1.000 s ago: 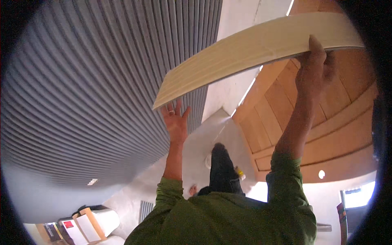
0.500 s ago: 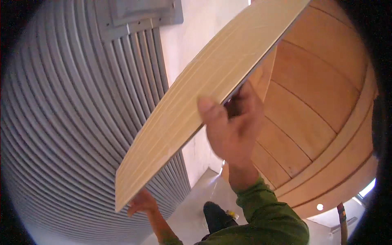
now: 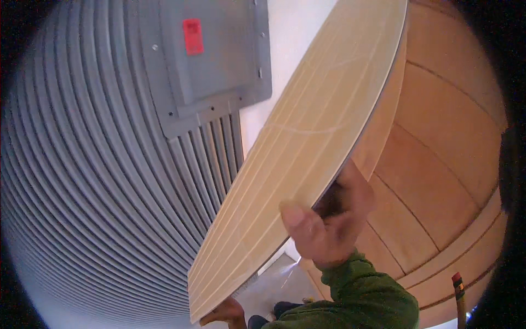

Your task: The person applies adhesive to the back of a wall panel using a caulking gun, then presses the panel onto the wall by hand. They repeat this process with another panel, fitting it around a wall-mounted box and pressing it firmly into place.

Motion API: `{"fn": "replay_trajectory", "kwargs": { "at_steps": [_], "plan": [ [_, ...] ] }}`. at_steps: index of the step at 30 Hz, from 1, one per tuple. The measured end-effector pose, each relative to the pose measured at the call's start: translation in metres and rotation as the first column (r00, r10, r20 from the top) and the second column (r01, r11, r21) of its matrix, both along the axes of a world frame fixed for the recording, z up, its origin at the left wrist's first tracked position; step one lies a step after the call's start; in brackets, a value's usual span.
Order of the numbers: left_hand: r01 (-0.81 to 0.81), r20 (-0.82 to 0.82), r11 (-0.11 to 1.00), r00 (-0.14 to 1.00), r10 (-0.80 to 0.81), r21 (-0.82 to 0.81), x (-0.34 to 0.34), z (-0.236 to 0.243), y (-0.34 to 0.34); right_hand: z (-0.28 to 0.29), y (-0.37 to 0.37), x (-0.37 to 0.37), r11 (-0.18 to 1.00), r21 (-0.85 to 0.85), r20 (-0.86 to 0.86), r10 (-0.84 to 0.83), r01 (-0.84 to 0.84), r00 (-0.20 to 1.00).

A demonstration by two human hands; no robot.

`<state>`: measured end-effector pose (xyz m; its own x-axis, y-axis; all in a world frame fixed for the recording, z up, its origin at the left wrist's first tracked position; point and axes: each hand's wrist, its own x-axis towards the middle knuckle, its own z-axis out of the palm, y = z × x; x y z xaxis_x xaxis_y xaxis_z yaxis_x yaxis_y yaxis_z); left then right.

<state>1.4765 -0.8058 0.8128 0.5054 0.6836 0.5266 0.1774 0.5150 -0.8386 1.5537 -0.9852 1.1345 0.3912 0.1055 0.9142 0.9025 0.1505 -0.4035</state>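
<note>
A long pale wood-coloured plank [image 3: 296, 137] with fine lengthwise lines runs slantwise across the middle of the head view, its upper end cut off by the picture's edge. My right hand [image 3: 334, 225], in a green sleeve, is closed on the plank's right edge. Its thumb lies on the face, and the fingers go behind. Beneath the lower end, my left hand [image 3: 226, 312] holds the plank's bottom edge; part of that hand is hidden by the plank and the picture's rim.
Grey ribbed sheeting [image 3: 82, 164] fills the left side, with a flat grey cover [image 3: 219, 66] bearing a red rectangular piece [image 3: 193, 36]. Brown wooden panelling [image 3: 438, 137] covers the right. A pencil [image 3: 459, 296] with a red end stands at lower right. Pale floor [image 3: 276, 282] shows below.
The plank has turned steeper, and its lower end and both hands sit lower and further right in view. More of the grey cover, with its red piece, has come into sight.
</note>
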Motion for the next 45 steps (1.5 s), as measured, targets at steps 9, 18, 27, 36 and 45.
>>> {"fn": "replay_trajectory", "kwargs": {
  "at_steps": [9, 18, 27, 36, 45],
  "plan": [
    [-0.208, -0.611, 0.793, 0.537, 0.582, 0.573, -0.006, 0.045, -0.016, 0.031, -0.001, 0.002, 0.92, 0.359, 0.037, 0.152, -0.155, 0.988],
    [-0.27, -0.62, 0.766, 0.462, 0.634, 0.583, -0.011, 0.033, -0.042, -0.024, 0.03, 0.004, 0.799, 0.597, -0.116, 0.167, -0.066, 0.979],
    [-0.303, -0.656, 0.794, 0.448, 0.607, 0.527, -0.001, 0.047, -0.048, -0.076, 0.038, 0.062, 0.95, 0.312, -0.122, 0.041, -0.001, 0.992],
    [-0.057, -0.49, 0.512, 0.213, 0.845, 0.857, 0.003, 0.034, -0.029, -0.077, 0.008, 0.054, 0.971, 0.196, -0.091, -0.121, 0.137, 0.988],
    [0.291, -0.768, 0.714, 0.153, 0.622, 0.637, 0.018, 0.106, -0.08, -0.059, -0.011, 0.07, 0.983, 0.184, 0.063, -0.03, 0.018, 0.998]
  ]
}}
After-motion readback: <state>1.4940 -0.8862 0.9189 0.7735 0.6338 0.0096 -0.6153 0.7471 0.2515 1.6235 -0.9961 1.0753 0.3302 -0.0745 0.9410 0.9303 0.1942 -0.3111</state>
